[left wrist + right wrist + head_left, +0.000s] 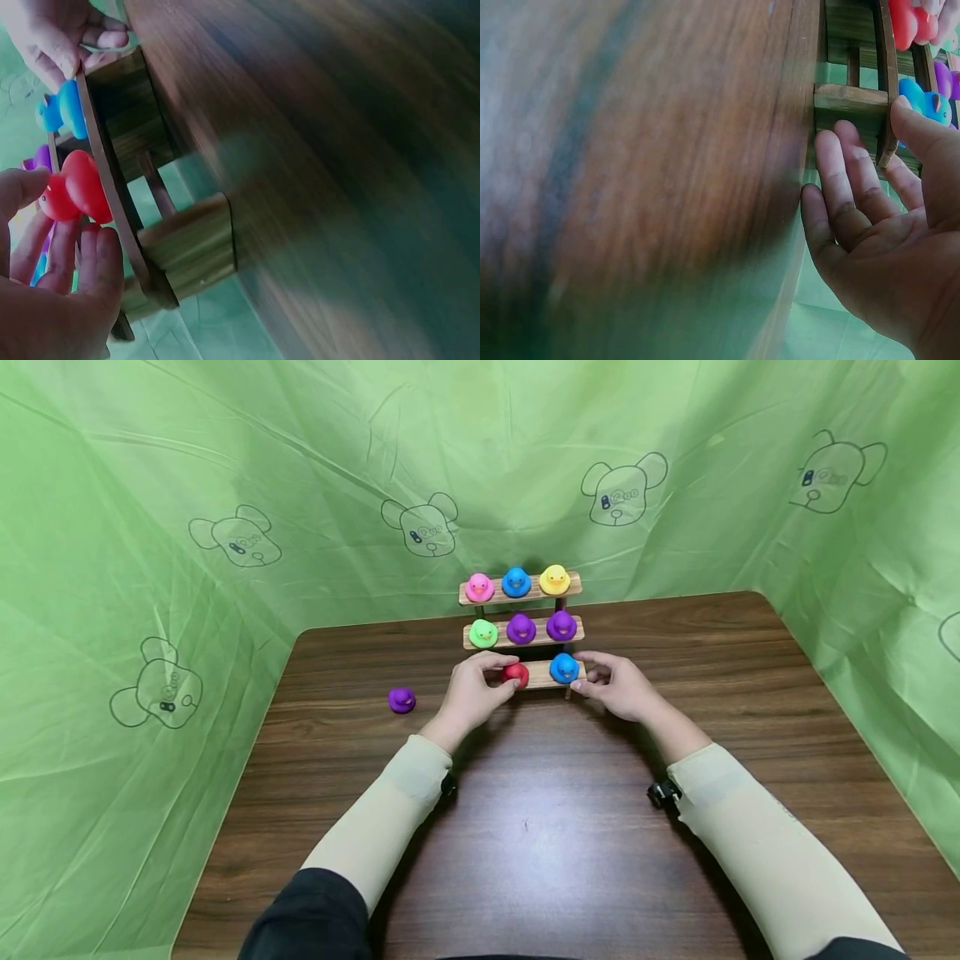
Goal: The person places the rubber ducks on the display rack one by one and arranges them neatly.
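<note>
My left hand (475, 688) pinches a red rubber duck (517, 673) between thumb and fingers, at the left part of the lowest shelf of a wooden three-tier rack (538, 674). In the left wrist view the red duck (84, 187) sits right at the shelf board. My right hand (619, 687) holds the right end of that same shelf, its thumb on the front edge and fingers round the end, as the right wrist view shows. Close to that thumb stands a blue duck (565, 668) on the board. The shelf's left end is hidden behind my left hand.
Pink (480, 587), blue (516, 582) and yellow (555, 580) ducks line the top shelf. The middle one bears a green duck (483, 633) and two purple ones (521, 629). Left of the rack, another purple duck (402, 700) lies on the table (525, 827). Green curtains (337, 560) surround it.
</note>
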A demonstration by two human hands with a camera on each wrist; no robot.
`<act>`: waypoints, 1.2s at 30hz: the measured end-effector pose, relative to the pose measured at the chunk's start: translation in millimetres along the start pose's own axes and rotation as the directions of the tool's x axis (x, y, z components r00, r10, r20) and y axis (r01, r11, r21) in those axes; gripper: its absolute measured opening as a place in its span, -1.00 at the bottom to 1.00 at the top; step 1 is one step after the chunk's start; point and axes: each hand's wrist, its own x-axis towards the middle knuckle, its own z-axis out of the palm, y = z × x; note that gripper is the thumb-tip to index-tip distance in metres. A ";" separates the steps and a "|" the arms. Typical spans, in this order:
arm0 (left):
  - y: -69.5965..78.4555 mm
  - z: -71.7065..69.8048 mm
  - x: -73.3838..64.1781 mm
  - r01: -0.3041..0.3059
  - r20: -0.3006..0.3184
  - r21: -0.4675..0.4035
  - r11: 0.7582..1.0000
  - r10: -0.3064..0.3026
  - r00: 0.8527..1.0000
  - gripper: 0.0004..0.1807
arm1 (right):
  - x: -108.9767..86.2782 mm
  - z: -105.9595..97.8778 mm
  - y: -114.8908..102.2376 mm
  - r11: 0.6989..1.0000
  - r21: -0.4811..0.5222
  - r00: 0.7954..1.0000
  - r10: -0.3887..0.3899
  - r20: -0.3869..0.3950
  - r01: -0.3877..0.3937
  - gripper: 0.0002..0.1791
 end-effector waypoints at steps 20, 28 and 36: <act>2.6 16.7 6.9 -0.047 0.006 0.044 0.998 0.047 0.999 -0.63 | -0.3 -0.9 0.1 1.000 0.003 1.000 -0.003 -0.001 0.003 -0.36; 2.2 15.1 4.8 -0.064 -0.006 0.057 0.996 0.064 0.998 -0.57 | -0.9 -0.4 -1.5 1.000 0.016 1.000 -0.005 0.000 0.005 -0.36; 1.9 3.8 -2.4 -0.089 -0.053 0.033 0.995 0.091 0.994 -0.59 | -0.4 -0.4 -1.1 1.000 0.013 1.000 -0.004 0.001 0.004 -0.36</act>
